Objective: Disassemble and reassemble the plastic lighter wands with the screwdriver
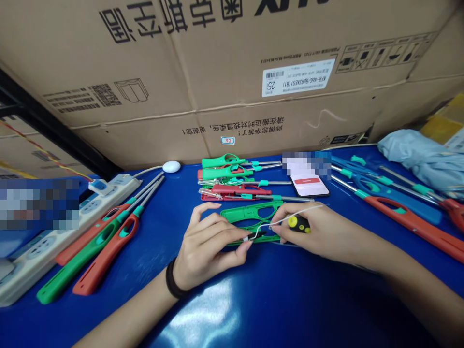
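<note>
My left hand (208, 244) pinches the end of a thin white wire (290, 213) beside a green lighter half-shell (250, 212) lying open on the blue table (253, 290). My right hand (319, 232) is closed round a small black and yellow screwdriver (297, 224), its tip pointing left toward the wire end and the shell. The wire loops over my right fingers. A dark band sits on my left wrist.
A pile of green and red lighters (235, 181) lies behind the shell, next to a phone (310, 183). More long lighters lie at the left (101, 249) and right (398, 208). A white power strip (54, 237) is far left. A cardboard wall (232, 72) backs the table.
</note>
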Demonstrator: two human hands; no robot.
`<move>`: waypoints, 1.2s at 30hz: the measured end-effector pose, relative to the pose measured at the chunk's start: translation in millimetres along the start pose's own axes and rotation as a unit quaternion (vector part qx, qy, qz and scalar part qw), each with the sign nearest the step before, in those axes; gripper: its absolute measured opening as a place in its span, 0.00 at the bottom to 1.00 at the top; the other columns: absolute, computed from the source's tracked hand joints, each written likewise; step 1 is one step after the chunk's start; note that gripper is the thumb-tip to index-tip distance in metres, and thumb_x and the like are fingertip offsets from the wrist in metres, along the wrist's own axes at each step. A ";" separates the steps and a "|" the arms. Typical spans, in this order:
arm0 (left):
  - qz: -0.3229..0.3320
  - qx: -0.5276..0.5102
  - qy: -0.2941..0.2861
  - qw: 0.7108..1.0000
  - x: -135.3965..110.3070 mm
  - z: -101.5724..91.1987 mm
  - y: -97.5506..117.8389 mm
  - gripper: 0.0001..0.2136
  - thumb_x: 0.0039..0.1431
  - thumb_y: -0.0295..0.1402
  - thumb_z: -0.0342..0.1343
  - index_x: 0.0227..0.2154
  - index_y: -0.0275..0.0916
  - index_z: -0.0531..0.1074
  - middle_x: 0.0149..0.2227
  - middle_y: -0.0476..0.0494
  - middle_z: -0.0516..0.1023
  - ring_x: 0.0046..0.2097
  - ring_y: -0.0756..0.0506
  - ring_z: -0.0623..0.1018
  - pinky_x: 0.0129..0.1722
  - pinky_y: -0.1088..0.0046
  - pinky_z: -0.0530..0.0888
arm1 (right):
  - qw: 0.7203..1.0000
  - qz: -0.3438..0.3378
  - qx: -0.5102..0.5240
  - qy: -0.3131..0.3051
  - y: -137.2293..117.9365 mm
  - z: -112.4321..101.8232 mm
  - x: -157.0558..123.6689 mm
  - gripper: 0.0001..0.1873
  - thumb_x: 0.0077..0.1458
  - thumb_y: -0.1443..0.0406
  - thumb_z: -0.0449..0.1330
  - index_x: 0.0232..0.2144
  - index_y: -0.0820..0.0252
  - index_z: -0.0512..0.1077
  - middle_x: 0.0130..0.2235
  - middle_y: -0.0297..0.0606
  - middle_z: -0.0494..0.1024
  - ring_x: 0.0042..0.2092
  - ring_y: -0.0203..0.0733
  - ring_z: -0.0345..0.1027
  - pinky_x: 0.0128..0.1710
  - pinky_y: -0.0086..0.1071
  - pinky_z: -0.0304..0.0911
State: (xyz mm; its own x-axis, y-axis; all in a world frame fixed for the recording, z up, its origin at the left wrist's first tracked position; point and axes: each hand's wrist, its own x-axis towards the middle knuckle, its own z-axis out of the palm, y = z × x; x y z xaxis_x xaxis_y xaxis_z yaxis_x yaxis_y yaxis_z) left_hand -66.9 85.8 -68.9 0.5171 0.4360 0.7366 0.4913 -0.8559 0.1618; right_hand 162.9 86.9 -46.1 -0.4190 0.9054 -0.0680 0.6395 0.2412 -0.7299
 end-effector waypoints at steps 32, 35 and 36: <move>-0.037 0.025 -0.022 0.999 -1.2 7.2 0.0 0.01 0.53 0.29 0.61 0.29 0.41 0.74 0.24 0.54 0.79 0.25 0.51 0.74 0.48 0.60 0.64 | 0.997 -0.030 0.003 0.065 -13.6 14.5 -0.4 0.08 0.56 0.61 0.57 0.29 0.55 0.74 0.28 0.28 0.77 0.28 0.33 0.67 0.29 0.27 0.58; -0.023 0.036 -0.020 0.999 -1.6 7.8 2.5 0.02 0.53 0.28 0.61 0.28 0.40 0.73 0.24 0.55 0.78 0.25 0.51 0.73 0.48 0.60 0.64 | 0.997 -0.033 0.004 0.068 -16.9 17.3 -1.3 0.07 0.56 0.63 0.56 0.29 0.56 0.72 0.25 0.27 0.75 0.25 0.32 0.64 0.26 0.26 0.56; -0.019 0.039 -0.019 0.999 -1.6 7.9 3.2 0.02 0.52 0.28 0.61 0.28 0.40 0.73 0.24 0.55 0.78 0.25 0.52 0.73 0.48 0.60 0.64 | 0.997 -0.032 0.005 0.072 -17.8 18.1 -1.6 0.07 0.56 0.63 0.56 0.28 0.56 0.71 0.25 0.27 0.74 0.25 0.31 0.63 0.26 0.26 0.56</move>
State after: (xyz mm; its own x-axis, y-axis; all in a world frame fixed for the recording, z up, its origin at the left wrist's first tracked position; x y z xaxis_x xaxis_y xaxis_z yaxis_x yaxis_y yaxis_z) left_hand -60.6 84.5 -74.7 0.5233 0.4791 0.7048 0.5633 -0.8150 0.1358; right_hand 140.5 74.8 -45.4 -0.3614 0.9292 0.0776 0.6072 0.2977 -0.7367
